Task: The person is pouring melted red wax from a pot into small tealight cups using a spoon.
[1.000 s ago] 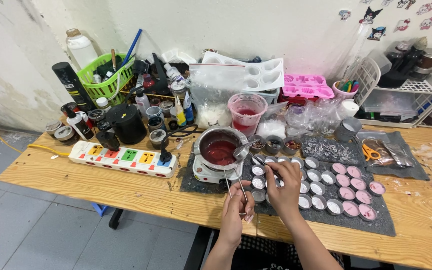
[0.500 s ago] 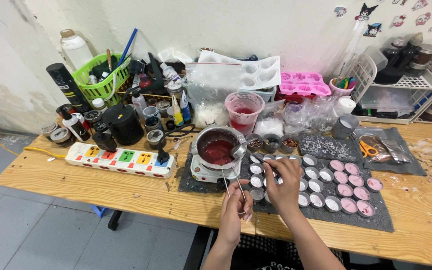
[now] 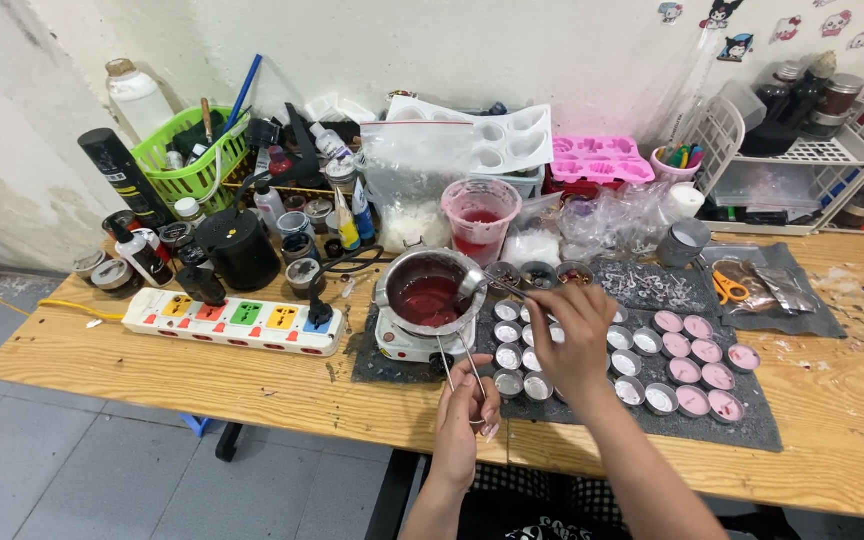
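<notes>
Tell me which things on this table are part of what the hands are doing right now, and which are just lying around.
In use:
left hand on the pot's wire handle
right hand holding a spoon
metal pot of red liquid
small hot plate
small round tins

Lying about:
power strip
green basket
orange scissors
pink mould
white rack

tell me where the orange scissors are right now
In the head view the orange scissors lie on the right part of the wooden table, on a grey mat beside a brown packet, in front of the white wire rack.
</notes>
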